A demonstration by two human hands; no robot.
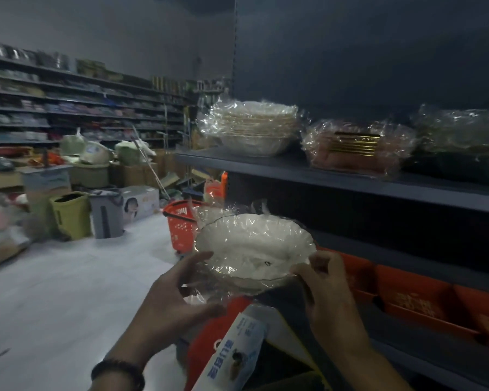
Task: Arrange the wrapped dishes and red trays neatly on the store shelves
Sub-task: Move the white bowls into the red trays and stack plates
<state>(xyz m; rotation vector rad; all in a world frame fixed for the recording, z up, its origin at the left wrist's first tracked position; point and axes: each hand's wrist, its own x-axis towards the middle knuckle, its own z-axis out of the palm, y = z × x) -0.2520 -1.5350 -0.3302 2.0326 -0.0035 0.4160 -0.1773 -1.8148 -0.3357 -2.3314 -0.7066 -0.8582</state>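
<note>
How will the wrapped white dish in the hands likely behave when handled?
The wrapped dish looks rigid: it holds its shape, held at opposite edges by the left hand and right hand. Its glossy, crinkled film is probably slippery. Its thin rim may chip.
</note>
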